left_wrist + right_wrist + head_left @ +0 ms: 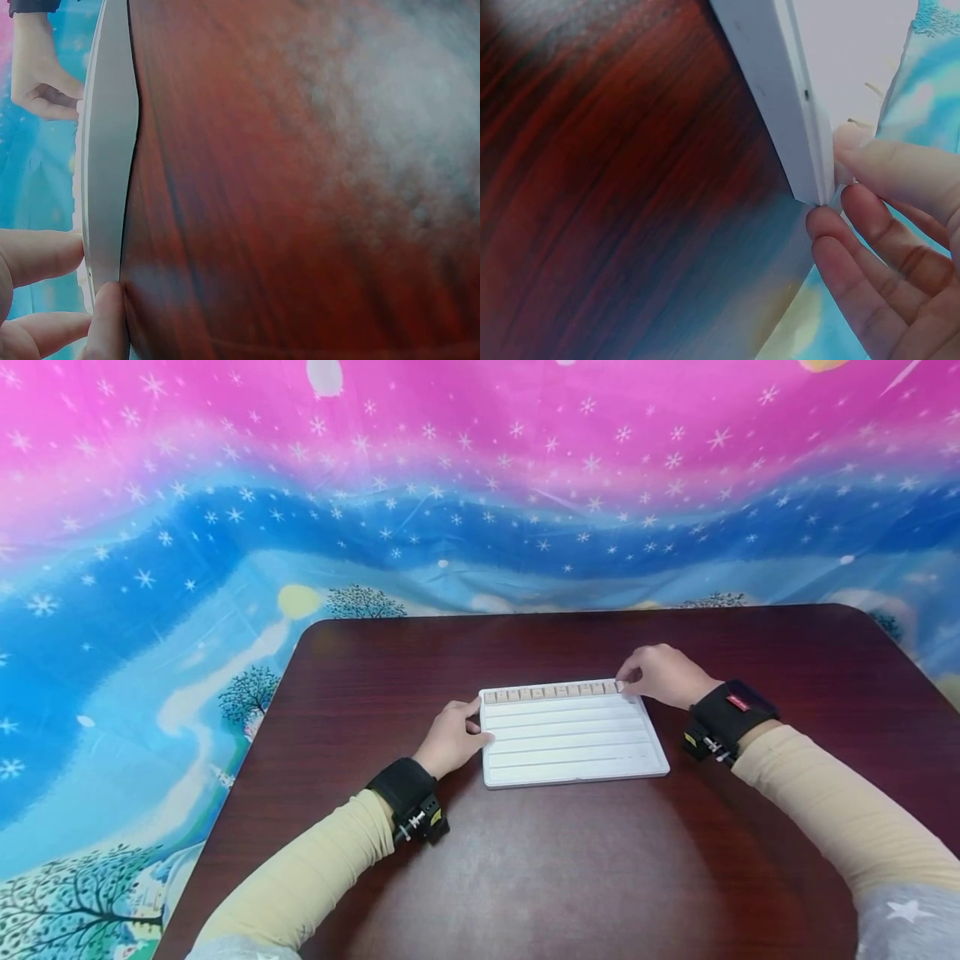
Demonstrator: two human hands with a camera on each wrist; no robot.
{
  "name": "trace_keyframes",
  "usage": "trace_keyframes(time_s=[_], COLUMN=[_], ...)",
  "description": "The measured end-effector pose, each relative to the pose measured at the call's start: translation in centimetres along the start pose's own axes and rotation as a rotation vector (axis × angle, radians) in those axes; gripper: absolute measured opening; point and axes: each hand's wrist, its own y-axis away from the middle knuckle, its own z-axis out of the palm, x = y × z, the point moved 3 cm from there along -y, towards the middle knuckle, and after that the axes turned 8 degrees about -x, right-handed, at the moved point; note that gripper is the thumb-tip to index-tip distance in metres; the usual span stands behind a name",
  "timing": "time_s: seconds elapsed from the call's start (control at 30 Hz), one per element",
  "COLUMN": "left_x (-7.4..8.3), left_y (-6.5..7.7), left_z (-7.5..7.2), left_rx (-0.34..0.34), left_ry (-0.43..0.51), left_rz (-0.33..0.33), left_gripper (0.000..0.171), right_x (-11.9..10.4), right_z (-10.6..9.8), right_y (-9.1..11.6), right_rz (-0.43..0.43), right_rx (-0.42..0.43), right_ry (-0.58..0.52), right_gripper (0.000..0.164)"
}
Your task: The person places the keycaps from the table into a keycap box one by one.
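Observation:
A shallow white tray [570, 745] with raised ridges across it lies on the table. Along its far edge runs a row of small beige tiles [551, 692] with faint marks on them. My left hand [448, 739] holds the tray's left edge, thumb toward the near side and fingers by the far corner. At the far right corner, my right hand [667, 675] pinches a small pale tile [843, 172] at the row's end, partly hidden by the fingertips. In the right wrist view other fingers curl beside the tray's corner.
The dark reddish-brown table [585, 868] extends around the tray on every side. Behind it hangs a pink and blue cloth [480, 485] with snowflakes and trees. Each wrist wears a black strap [405, 789] with a small device.

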Motion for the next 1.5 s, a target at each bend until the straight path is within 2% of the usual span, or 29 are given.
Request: trace_keyframes(time_s=[0.5,1.03,1.3,1.5], left_x=[-0.16,0.15,0.1,0.09], left_y=[0.0,-0.04,-0.14,-0.29], left_z=[-0.03,-0.08,-0.02,-0.56], left_rx=[-0.002,-0.008,-0.02,-0.052], left_ry=[0.002,-0.004,-0.008,-0.006], left_rz=[0.0,0.004,0.005,0.008], left_gripper=[0.072,0.072,0.072,0.073], right_x=[0.25,0.51,0.47,0.29], right_z=[0.44,0.51,0.72,0.68], right_y=[-0.5,0.15,0.46,0.31], right_rz=[0.021,0.035,0.041,0.03], right_rx=[0.011,0.029,0.028,0.029], right_ry=[0.028,0.008,-0.008,-0.022], right_gripper=[0.018,0.019,0.019,0.021])
